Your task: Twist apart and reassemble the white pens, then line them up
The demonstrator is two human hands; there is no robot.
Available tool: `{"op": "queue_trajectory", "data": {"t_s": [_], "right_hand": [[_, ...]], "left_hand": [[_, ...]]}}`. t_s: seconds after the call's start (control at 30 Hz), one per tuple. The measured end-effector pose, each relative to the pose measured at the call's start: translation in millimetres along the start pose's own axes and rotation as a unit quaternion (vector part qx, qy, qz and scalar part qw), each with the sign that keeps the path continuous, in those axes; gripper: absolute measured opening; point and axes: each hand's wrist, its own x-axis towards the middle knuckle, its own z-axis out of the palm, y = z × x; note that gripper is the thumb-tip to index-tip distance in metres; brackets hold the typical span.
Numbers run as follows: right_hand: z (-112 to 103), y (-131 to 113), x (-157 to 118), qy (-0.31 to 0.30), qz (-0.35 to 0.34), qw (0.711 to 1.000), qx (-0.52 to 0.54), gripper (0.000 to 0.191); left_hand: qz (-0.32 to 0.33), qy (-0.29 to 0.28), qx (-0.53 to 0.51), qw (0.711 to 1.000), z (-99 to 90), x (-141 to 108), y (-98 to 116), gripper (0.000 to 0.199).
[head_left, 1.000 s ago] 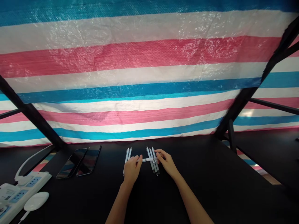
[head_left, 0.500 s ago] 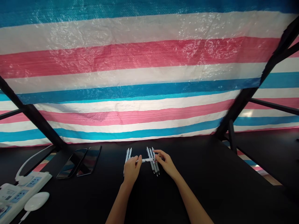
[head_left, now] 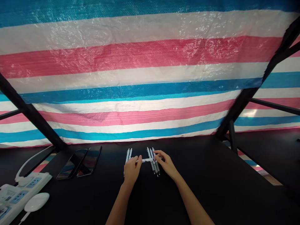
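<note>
Between my hands a white pen point(head_left: 147, 160) is held level, crossing above other pens. My left hand point(head_left: 132, 170) is closed round its left end, thumb along the top. At the other end my right hand point(head_left: 167, 163) pinches the pen between thumb and fingers, which partly hide the tip. Beneath and beside the right fingertips, three white pens with grey grips point(head_left: 152, 162) lie side by side on the black table point(head_left: 154, 200), tips towards me. Two more white pens point(head_left: 128, 153) lie just beyond my left hand, which covers their lower parts.
Two dark phones point(head_left: 72, 164) point(head_left: 90, 165) lie at the left, one partly over the other. Nearer are a white power strip point(head_left: 30, 184) with plugs and a round white charger point(head_left: 37, 202). Black frame bars point(head_left: 44, 125) point(head_left: 243, 103) flank a striped sheet point(head_left: 140, 115) behind.
</note>
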Motion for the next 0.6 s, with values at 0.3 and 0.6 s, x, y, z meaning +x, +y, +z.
{"op": "queue_trajectory", "data": {"t_s": [0.3, 0.6], "right_hand": [[-0.1, 2.2, 1.2, -0.039, 0.013, 0.999, 0.018, 0.037], [-0.5, 0.6, 1.0, -0.013, -0.02, 0.999, 0.034, 0.031]], "left_hand": [[-0.005, -0.003, -0.012, 1.0, -0.2, 0.3, 1.1, 0.044], [-0.034, -0.012, -0.018, 0.999, -3.0, 1.8, 4.1, 0.045]]}}
